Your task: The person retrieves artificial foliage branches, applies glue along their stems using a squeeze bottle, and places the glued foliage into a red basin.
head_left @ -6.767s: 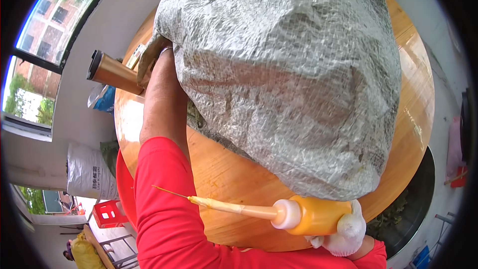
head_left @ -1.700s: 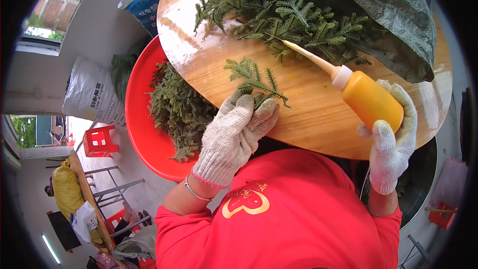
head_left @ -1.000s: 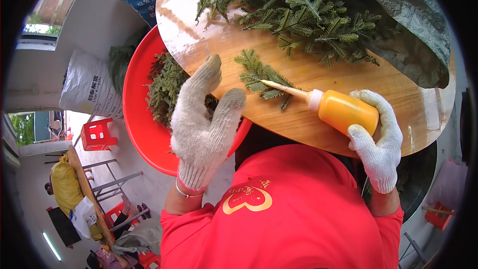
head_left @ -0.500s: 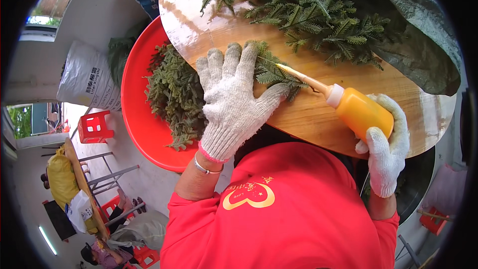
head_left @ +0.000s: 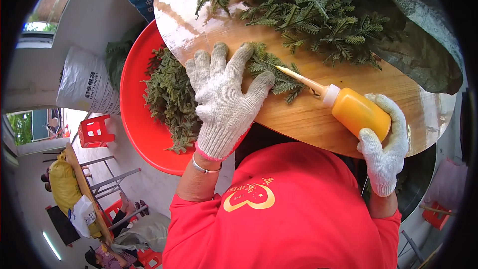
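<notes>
A red basin [head_left: 142, 134] of green sprigs sits left of the wooden board [head_left: 318, 114], a grey sack [head_left: 423, 45] covering its far end, while the left hand [head_left: 224, 102] presses spread-fingered on a sprig [head_left: 279, 72] and the right hand [head_left: 383, 144] clasps an orange squeeze bottle [head_left: 356, 112], nozzle touching that sprig.

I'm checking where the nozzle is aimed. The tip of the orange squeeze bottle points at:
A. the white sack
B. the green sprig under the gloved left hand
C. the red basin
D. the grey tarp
B: the orange squeeze bottle, held in the right hand, has its nozzle tip at the green sprig that the left hand presses on the wooden board.
</notes>
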`<state>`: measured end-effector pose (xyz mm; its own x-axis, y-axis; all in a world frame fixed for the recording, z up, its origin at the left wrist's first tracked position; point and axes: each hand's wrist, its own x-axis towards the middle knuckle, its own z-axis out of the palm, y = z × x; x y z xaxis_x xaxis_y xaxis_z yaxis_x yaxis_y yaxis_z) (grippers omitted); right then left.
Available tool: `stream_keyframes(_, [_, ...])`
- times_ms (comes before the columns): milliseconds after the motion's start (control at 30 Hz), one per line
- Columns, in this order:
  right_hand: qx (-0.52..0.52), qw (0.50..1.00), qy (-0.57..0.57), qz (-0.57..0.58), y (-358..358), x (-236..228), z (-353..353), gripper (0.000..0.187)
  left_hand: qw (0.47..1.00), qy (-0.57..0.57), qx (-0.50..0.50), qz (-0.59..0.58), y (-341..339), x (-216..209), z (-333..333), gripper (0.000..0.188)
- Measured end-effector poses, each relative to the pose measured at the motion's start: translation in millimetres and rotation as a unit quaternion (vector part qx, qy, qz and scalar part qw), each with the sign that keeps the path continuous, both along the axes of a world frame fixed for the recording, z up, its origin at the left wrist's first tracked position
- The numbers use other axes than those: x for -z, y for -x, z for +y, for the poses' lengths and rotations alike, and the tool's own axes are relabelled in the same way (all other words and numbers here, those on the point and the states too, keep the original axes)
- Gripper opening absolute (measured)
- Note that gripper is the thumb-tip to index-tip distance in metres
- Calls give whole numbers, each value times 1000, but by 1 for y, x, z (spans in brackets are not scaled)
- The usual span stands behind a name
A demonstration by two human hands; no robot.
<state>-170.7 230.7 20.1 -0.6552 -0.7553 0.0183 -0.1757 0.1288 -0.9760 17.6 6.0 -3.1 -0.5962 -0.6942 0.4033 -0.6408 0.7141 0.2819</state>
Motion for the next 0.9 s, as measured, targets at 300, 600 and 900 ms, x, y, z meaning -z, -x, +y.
stream_keyframes(300, [-48,987,53,147,-4,7,-9,65,1000,1,-11,-1,-1,6,-1,66])
stream_keyframes(600, [-94,949,57,295,-3,-21,-17,65,1000,4,-6,-20,-1,1,0,60])
stream_keyframes(900, [-155,918,37,363,-4,-44,-17,69,999,30,-21,-16,0,5,1,62])
